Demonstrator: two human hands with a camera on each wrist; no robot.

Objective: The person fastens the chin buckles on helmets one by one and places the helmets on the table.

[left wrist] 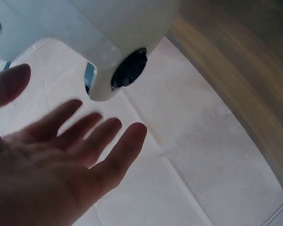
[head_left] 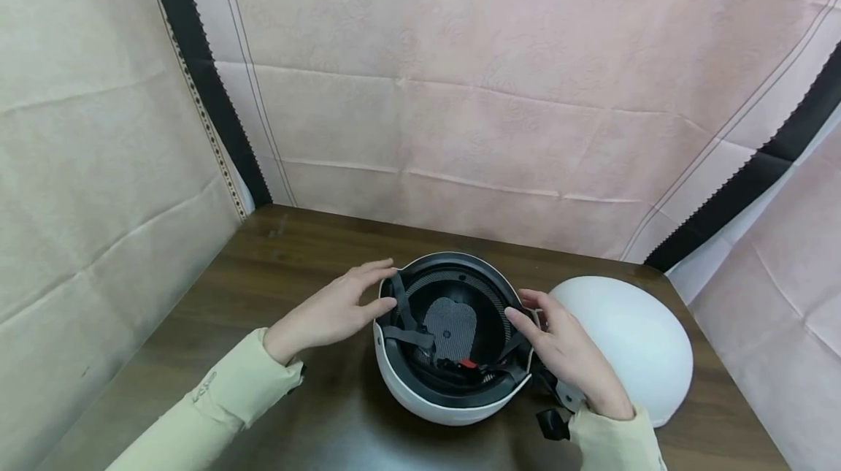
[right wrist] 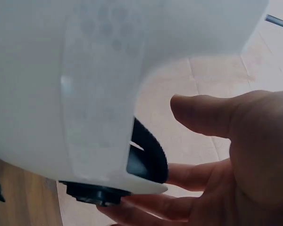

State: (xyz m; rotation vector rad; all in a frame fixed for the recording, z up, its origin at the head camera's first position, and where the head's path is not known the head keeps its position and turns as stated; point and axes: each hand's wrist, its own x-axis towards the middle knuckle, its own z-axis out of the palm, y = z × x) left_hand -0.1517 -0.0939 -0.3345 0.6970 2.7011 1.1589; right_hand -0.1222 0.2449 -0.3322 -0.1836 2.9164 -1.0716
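Observation:
A white helmet [head_left: 420,401] lies upside down on the table, its opening facing up. Inside show a black liner, a grey mesh pad [head_left: 450,328], dark straps [head_left: 409,337] and a red buckle piece [head_left: 469,364]. My left hand [head_left: 338,310] is at its left rim with fingers extended; the left wrist view shows the palm beside a shell side with a black round knob [left wrist: 129,68]. On the opposite rim, my right hand [head_left: 565,339] has its thumb spread from the fingers. In the right wrist view those fingertips are right at another black knob [right wrist: 95,192].
A smooth white dome [head_left: 631,339], like another helmet shell, stands to the right, partly behind my right hand. The brown wooden table [head_left: 315,252] meets pale fabric walls [head_left: 460,128] at the back and sides.

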